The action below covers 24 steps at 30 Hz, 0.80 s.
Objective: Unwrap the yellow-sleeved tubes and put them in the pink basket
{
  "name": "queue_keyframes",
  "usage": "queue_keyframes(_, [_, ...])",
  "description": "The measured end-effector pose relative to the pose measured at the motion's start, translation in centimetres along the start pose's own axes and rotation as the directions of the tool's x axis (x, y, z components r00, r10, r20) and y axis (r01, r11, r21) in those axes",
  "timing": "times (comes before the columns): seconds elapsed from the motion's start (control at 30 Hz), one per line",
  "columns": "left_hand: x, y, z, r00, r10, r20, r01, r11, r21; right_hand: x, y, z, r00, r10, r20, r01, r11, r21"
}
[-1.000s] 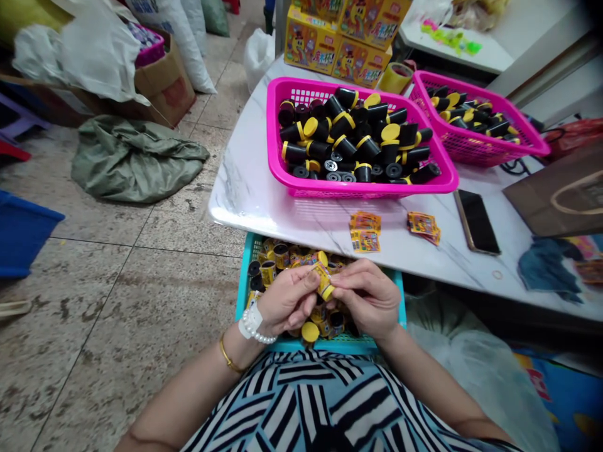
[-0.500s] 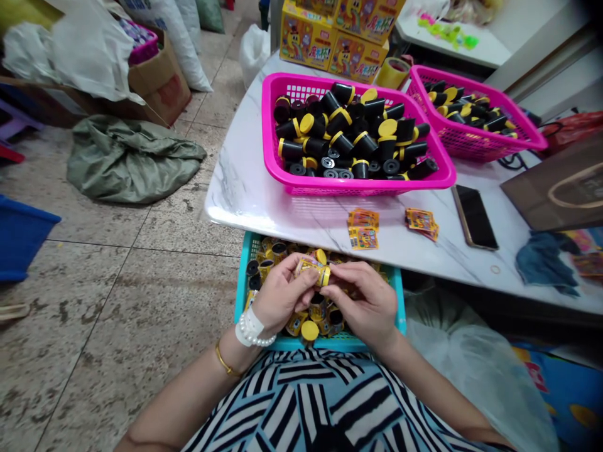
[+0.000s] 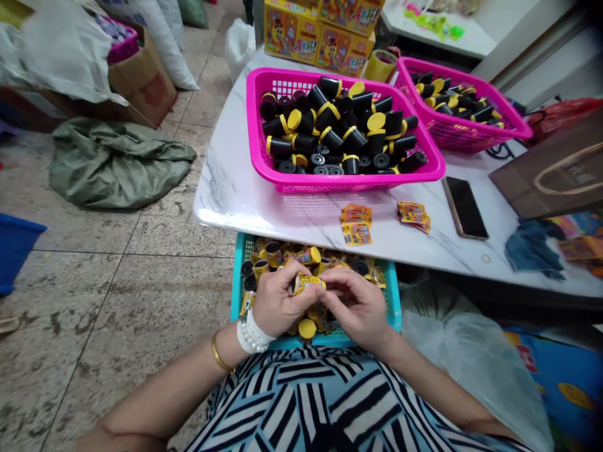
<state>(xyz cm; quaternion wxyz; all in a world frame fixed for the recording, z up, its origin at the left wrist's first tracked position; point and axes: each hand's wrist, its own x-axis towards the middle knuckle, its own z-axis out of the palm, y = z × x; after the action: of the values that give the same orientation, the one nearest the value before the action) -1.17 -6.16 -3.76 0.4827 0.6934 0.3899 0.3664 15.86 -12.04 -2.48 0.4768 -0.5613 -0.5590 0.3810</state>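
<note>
My left hand [image 3: 277, 300] is closed around a small cup with a yellow printed label [image 3: 307, 284]. The fingertips of my right hand [image 3: 355, 304] are pinched together at the cup's right end; whether they grip its edge is too small to tell. Both hands are above a teal basket [image 3: 397, 301] of labelled cups with yellow lids and black bases. Two groups of orange-yellow printed labels, one on the left [image 3: 357, 225] and one on the right [image 3: 414, 215], lie on the white table [image 3: 292, 220].
A pink basket [image 3: 346, 182] of black cups with yellow lids stands on the table, with a second pink basket [image 3: 471, 135] behind right. Yellow boxes [image 3: 292, 31], a phone [image 3: 465, 207] and a brown bag [image 3: 556, 169] surround them. A green sack [image 3: 117, 164] lies on the floor.
The cup has turned in my left hand, and its yellow lid end no longer shows clearly. My hands have shifted slightly left and down. The whole view has shifted a little.
</note>
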Motion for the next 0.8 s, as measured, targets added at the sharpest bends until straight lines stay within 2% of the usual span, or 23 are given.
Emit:
queue_keyframes(0.07, [-0.4,0.3,0.6,0.99,-0.138,-0.018,0.136,0.988,-0.077,0.0,0.5,0.1,0.996,-0.008,0.085,0.008,1.0,-0.003])
queue_keyframes(0.13, [-0.7,0.5,1.1,0.981,-0.191,-0.042,0.182,0.968,-0.174,0.3,0.7,0.4,0.988,0.038,0.147,-0.049,0.996,0.072])
queue_keyframes(0.2, [-0.7,0.6,1.3,0.979,-0.199,-0.048,0.18,0.948,-0.261,0.6,0.8,0.5,0.99,0.068,0.121,-0.086,0.986,0.144])
queue_keyframes(0.27, [-0.8,0.6,1.1,0.98,-0.2,-0.009,0.185,0.924,-0.336,0.9,0.8,0.4,0.996,0.062,0.063,-0.071,0.985,0.16])
queue_keyframes(0.33, [-0.8,0.5,0.8,0.98,-0.195,0.039,0.195,0.909,-0.369,1.0,0.7,-0.1,0.995,0.027,0.095,-0.038,0.992,0.116])
queue_keyframes(0.43, [-1.0,0.6,0.3,0.989,-0.145,0.02,0.145,0.951,-0.272,0.9,0.5,-0.6,0.985,-0.019,0.174,0.015,1.0,0.026])
queue_keyframes(0.53, [-1.0,0.9,0.4,0.991,-0.089,-0.095,0.079,0.991,-0.109,0.9,0.5,-0.4,0.992,-0.086,0.09,0.094,0.992,-0.085])
queue_keyframes(0.6, [-0.8,1.3,0.8,0.986,-0.07,-0.149,0.059,0.996,-0.072,1.2,0.8,0.1,0.986,-0.167,-0.003,0.164,0.971,-0.176])
queue_keyframes(0.7, [-0.4,2.0,1.4,0.987,-0.08,-0.138,0.054,0.983,-0.177,1.9,1.5,0.7,0.936,-0.323,-0.143,0.279,0.924,-0.262])
queue_keyframes(0.77, [-0.1,2.4,1.6,0.989,-0.126,-0.072,0.096,0.94,-0.328,2.4,2.1,0.8,0.9,-0.381,-0.21,0.332,0.914,-0.234])
queue_keyframes(0.8, [0.0,2.6,1.7,0.987,-0.156,-0.025,0.133,0.906,-0.403,2.7,2.4,0.8,0.898,-0.377,-0.226,0.337,0.921,-0.195])
